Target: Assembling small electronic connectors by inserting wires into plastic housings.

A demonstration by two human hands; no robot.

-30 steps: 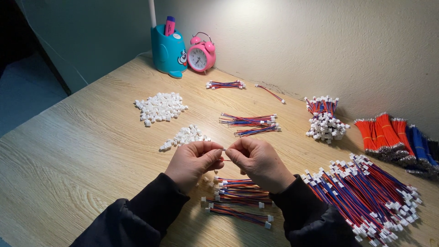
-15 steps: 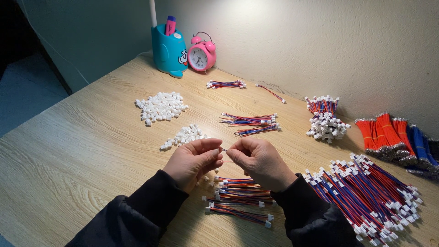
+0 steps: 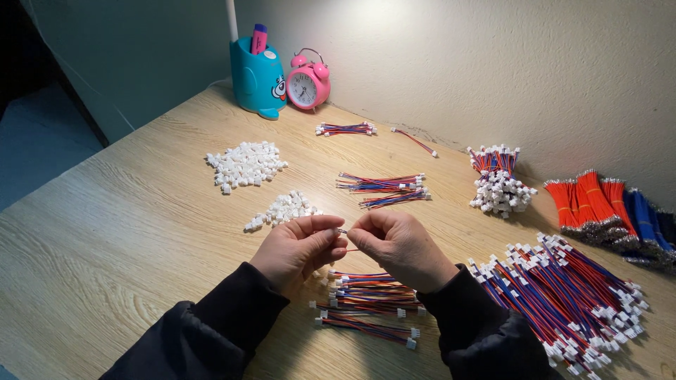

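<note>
My left hand (image 3: 299, 248) and my right hand (image 3: 401, 248) meet over the wooden table (image 3: 127, 232), fingertips pinched together on a thin red and blue wire (image 3: 343, 231) with a small metal tip between them. Just below my hands lies a small pile of red and blue wires with white connectors (image 3: 366, 302). A little heap of white plastic connector housings (image 3: 282, 210) sits just beyond my left hand.
A larger heap of white housings (image 3: 245, 163) lies at the left. A big pile of wired connectors (image 3: 570, 295) is at the right, bundles of red and blue wire (image 3: 605, 204) behind it. A teal pen holder (image 3: 258, 77) and pink alarm clock (image 3: 307, 84) stand by the wall.
</note>
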